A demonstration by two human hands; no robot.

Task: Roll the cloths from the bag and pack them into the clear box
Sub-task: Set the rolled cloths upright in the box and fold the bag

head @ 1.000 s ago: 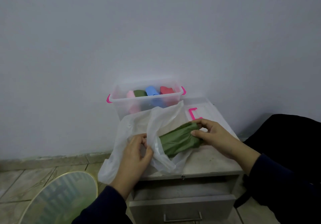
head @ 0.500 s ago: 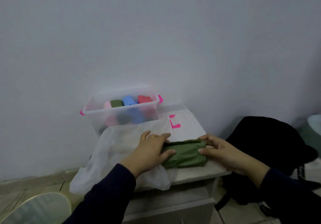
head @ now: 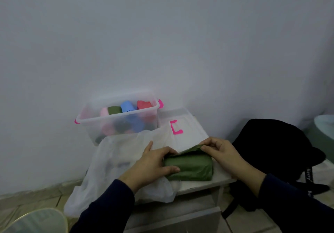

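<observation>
A folded green cloth (head: 189,167) lies on the small cabinet top (head: 218,178), partly over the white plastic bag (head: 115,160). My left hand (head: 153,164) grips the cloth's left end, thumb underneath and fingers over the top. My right hand (head: 222,153) pinches the cloth's upper right corner and lifts that flap. Behind them stands the clear box (head: 94,122) with pink handles, holding pink, green, blue and red rolled cloths.
The box's clear lid (head: 188,124) with a pink clip lies right of the box. A black bag (head: 274,147) sits on the floor at the right. A round pale object (head: 36,222) is at bottom left. A wall stands close behind the cabinet.
The green cloth has come out of the bag and onto the cabinet top. My left hand let go of the bag and took the cloth's left end; my right hand now lifts a corner.
</observation>
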